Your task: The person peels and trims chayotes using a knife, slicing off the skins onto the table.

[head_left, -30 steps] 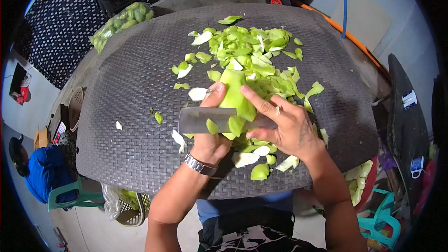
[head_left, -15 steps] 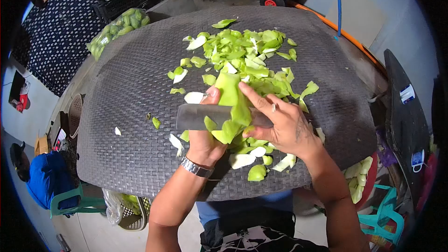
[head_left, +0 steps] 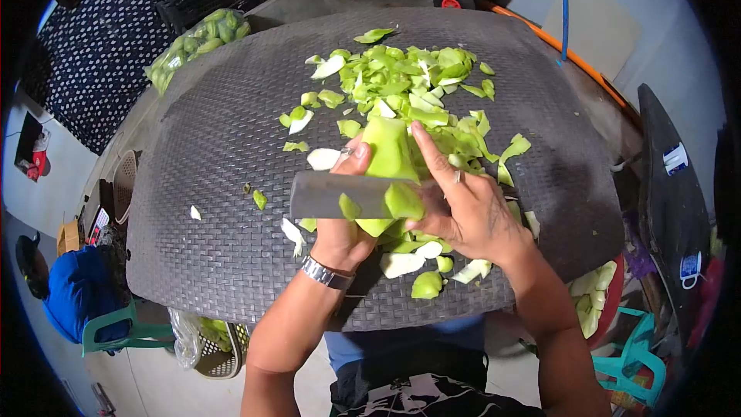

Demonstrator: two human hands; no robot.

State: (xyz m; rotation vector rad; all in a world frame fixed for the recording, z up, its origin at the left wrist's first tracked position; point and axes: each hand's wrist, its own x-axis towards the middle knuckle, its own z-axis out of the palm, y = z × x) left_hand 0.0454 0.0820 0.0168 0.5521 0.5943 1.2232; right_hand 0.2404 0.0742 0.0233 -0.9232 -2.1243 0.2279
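Note:
My left hand (head_left: 344, 235), with a metal watch on its wrist, is wrapped round a pale green fruit (head_left: 388, 147) held upright above the table. A wide knife blade (head_left: 320, 194) lies across the lower part of the fruit, with pieces of peel stuck on it. My right hand (head_left: 478, 212) grips the knife at its right end, where the handle is hidden by the fingers; the index finger stretches up beside the fruit. Green peelings (head_left: 386, 77) are heaped beyond and under my hands.
The dark woven table (head_left: 208, 154) carries scattered scraps. A bag of green fruit (head_left: 197, 46) stands at its far left edge. Below the right edge is a red-rimmed container with peeled pieces (head_left: 593, 301); below the left, a basket (head_left: 220, 359). Green chairs flank the table.
A slice that was coming off the fruit at the blade now lies on the blade. My right index finger has lifted slightly off the fruit. My left hand keeps its hold.

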